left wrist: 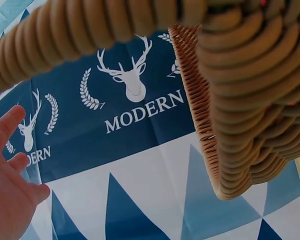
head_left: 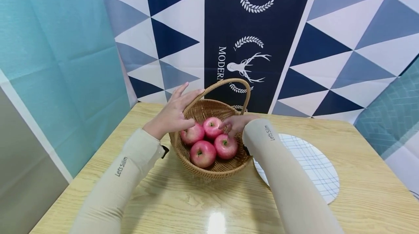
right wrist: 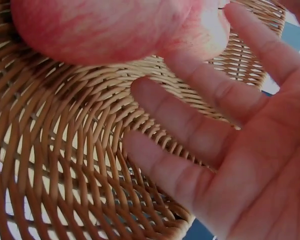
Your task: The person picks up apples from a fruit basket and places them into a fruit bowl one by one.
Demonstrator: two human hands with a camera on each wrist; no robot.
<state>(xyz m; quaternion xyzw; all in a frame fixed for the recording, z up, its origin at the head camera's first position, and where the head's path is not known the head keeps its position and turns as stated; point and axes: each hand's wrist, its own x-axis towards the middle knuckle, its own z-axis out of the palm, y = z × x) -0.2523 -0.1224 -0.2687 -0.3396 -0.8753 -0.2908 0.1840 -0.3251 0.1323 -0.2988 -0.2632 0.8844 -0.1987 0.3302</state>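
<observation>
A wicker basket (head_left: 193, 166) with a tall arched handle (head_left: 226, 81) stands on the table. Several red apples (head_left: 203, 154) lie together inside it. My left hand (head_left: 176, 112) is at the basket's left side by the handle, its fingers spread and grasping nothing. In the left wrist view, the fingers show beside the wicker handle (left wrist: 90, 30). Over the basket's right rim reaches my right hand (head_left: 238, 123), fingers extended towards the apples. The right wrist view has its fingers loosely spread beside an apple (right wrist: 100, 30), above the woven basket wall (right wrist: 65, 165); whether a fingertip touches it I cannot tell.
A white oval plate (head_left: 314, 165) with thin blue lines lies right of the basket, partly under my right forearm. The wooden table (head_left: 183, 208) extends to a patterned cloth backdrop (head_left: 176, 27). A teal cloth (head_left: 65, 63) hangs along the left.
</observation>
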